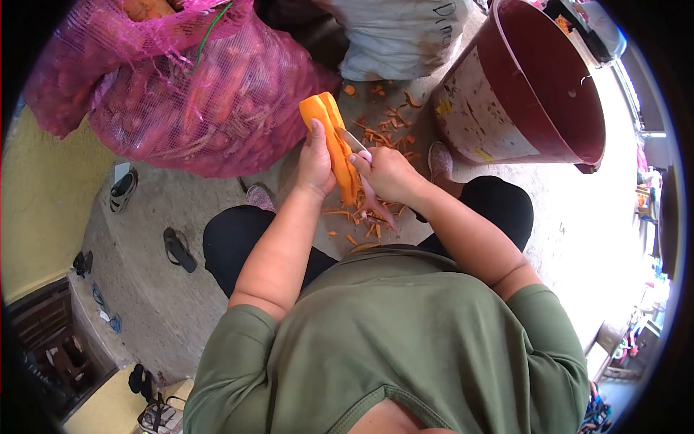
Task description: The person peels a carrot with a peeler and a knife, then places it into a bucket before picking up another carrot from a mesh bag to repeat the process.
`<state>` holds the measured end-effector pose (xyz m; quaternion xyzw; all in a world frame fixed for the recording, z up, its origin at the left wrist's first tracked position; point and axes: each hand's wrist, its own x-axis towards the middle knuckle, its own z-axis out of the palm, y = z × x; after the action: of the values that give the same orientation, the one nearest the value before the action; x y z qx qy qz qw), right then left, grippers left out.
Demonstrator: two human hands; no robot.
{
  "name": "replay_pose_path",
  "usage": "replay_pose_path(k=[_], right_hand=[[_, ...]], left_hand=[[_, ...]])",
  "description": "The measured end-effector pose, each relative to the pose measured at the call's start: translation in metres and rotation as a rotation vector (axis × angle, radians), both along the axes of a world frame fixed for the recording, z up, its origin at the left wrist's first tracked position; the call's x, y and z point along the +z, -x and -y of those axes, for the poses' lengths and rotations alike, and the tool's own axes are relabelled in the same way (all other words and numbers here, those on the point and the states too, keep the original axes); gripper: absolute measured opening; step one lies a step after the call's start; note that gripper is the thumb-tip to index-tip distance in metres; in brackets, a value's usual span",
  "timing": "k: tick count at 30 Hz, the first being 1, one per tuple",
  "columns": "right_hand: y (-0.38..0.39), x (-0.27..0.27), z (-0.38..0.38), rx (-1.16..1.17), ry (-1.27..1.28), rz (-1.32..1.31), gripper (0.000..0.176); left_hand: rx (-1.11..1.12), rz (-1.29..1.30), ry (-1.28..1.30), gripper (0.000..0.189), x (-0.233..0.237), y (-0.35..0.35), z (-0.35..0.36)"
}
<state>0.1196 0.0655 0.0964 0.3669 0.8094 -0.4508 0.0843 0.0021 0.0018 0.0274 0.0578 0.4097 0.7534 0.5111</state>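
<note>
A thick, peeled-looking orange carrot (pixel 316 108) points away from me, with a long groove down its side. My left hand (pixel 315 165) is closed around its left side, thumb up along the edge. In my right hand (pixel 392 175) is a knife, fingers wrapped round its handle. The short knife blade (pixel 351 139) rests against the carrot's right side. A pinkish strip (pixel 376 205) hangs below my right hand; I cannot make out whether it belongs to the handle. Orange peelings (pixel 387 134) lie scattered on the floor beneath.
A pink mesh sack (pixel 217 101) full of carrots bulges at the left front. Beyond stands a white sack (pixel 401 36). A large dark red bucket (pixel 557 79) is at the right, near my foot. Sandals (pixel 178 249) lie on the concrete floor to the left.
</note>
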Motion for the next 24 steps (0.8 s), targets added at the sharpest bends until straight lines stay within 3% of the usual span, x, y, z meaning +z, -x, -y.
replay_pose_path(k=[3,6,9,12,15,19,20,24], right_hand=[[0.004,-0.008,0.006,-0.035,0.026,0.023,0.043],[0.004,-0.026,0.010,-0.106,0.356,-0.196,0.043],[0.000,-0.021,0.004,-0.241,0.933,-0.186,0.041],[-0.004,-0.013,0.006,-0.398,1.307,-0.295,0.039],[-0.006,-0.015,0.007,-0.382,1.289,-0.310,0.041],[-0.005,-0.015,0.001,-0.586,1.164,-0.363,0.040],[-0.009,-0.015,-0.008,-0.477,1.108,-0.366,0.041],[-0.006,-0.009,-0.005,-0.179,0.263,-0.206,0.044]], left_hand=[[0.012,-0.085,0.050,0.054,-0.012,-0.002,0.000],[0.018,-0.124,0.068,0.052,-0.012,-0.003,0.000],[-0.005,-0.029,0.015,0.052,-0.009,-0.004,0.000],[-0.058,0.048,-0.030,0.053,-0.007,-0.007,0.001],[-0.084,0.058,-0.018,0.056,-0.009,-0.008,0.000],[-0.168,0.108,0.023,0.062,-0.003,-0.009,0.002],[-0.224,0.096,0.012,0.062,-0.011,-0.007,0.005],[-0.196,0.097,0.041,0.058,-0.004,-0.008,0.005]])
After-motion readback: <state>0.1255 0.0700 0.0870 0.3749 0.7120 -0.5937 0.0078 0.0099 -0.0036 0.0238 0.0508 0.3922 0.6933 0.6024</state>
